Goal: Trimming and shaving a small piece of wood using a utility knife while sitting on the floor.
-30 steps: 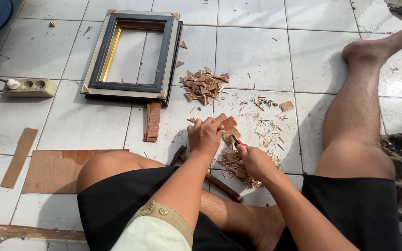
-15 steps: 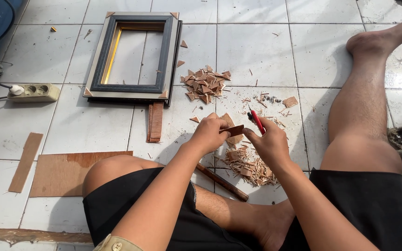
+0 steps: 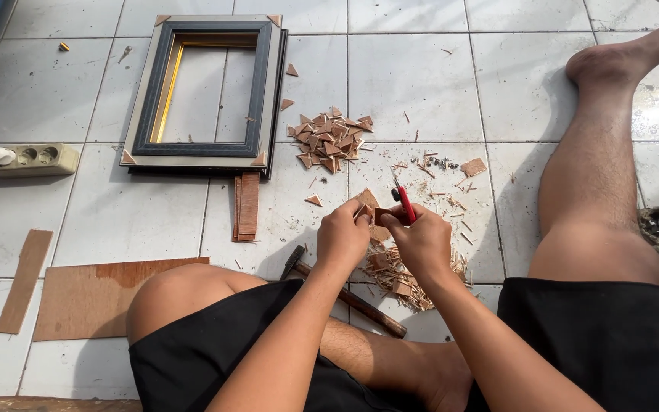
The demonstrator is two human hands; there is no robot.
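head view. the person sits on a white tiled floor point(image 3: 436, 84), left knee raised, right leg stretched out toward the upper right. both forearms reach forward from the bottom edge and meet over the floor between the legs.

left hand point(image 3: 342, 238): fingers curled inward, back of the hand up, fingertips pinching a small piece of brown wood point(image 3: 379, 216). the piece is held just above the floor, between the two hands.

right hand point(image 3: 423, 244): closed in a fist around a red-handled cutter point(image 3: 403, 202), whose tip points up and away from the person. the cutter touches the wood piece at the left hand's fingertips. the two hands are just beside each other, knuckles nearly touching.

below the hands: a loose heap of wood shavings point(image 3: 398, 276) on the floor. a hammer point(image 3: 345, 294) lies on the floor under the left wrist, its handle running toward the lower right.

beyond the hands: a pile of small triangular wood offcuts point(image 3: 331, 137). a dark picture frame point(image 3: 204, 91) with a gold inner edge lies flat to the upper left, with a short wood strip point(image 3: 246, 206) just below its corner.

left side: a brown board point(image 3: 93, 297) beside the raised knee, a narrow wood slat point(image 3: 23, 279) further left, and a power strip point(image 3: 32, 159) near the left edge.
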